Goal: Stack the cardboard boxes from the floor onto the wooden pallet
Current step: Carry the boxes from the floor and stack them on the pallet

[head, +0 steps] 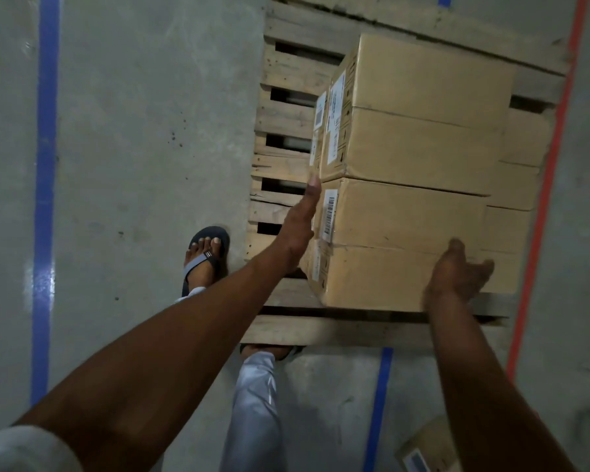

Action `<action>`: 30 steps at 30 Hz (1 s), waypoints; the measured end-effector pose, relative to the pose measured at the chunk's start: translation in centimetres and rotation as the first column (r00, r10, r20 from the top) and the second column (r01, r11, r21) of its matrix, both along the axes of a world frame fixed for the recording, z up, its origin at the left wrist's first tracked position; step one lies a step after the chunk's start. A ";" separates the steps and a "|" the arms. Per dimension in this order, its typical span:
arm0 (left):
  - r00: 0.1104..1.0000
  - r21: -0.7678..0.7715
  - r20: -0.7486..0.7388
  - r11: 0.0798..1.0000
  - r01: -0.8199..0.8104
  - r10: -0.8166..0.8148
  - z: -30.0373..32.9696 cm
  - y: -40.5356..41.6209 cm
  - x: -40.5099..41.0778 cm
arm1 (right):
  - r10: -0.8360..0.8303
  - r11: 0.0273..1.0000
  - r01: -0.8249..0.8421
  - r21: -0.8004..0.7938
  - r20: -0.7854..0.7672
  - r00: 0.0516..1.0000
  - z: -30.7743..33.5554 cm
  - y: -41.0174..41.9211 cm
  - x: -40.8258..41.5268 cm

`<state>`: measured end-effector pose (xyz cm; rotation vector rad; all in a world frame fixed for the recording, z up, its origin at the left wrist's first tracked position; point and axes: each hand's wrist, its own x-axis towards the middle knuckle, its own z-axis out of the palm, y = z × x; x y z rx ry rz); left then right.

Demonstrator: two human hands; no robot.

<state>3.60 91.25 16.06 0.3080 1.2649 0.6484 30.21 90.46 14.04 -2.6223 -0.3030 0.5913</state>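
Several brown cardboard boxes [419,155] sit side by side in a stack on the wooden pallet [283,165], white barcode labels on their left ends. My left hand [302,219] lies flat against the labelled left end of the stack, fingers straight. My right hand [457,270] rests with spread fingers on top of the nearest box [382,277], at its right near corner. Neither hand grips anything. Another cardboard box [426,449] lies on the floor at the bottom right, partly cut off by the frame.
Grey concrete floor with blue tape lines [45,199] on the left and below the pallet, and an orange line [549,158] along the pallet's right side. My sandalled foot [205,257] stands at the pallet's left near corner; my other leg [256,403] is by its front edge.
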 end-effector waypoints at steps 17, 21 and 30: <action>0.965 -0.178 0.058 0.954 -0.242 0.256 -1.5 3.0 3.4 | 0.238 0.957 -0.263 -0.120 -0.189 0.953 -4.3 8.2 8.2; 0.971 -0.137 0.005 0.962 -0.236 0.239 -1.4 3.2 3.4 | 0.303 0.938 -0.327 -0.119 -0.179 0.936 -3.5 8.4 7.4; 0.976 -0.170 0.035 0.964 -0.206 0.215 -1.2 2.8 3.0 | 0.304 0.942 -0.321 -0.093 -0.167 0.938 -3.1 8.3 7.1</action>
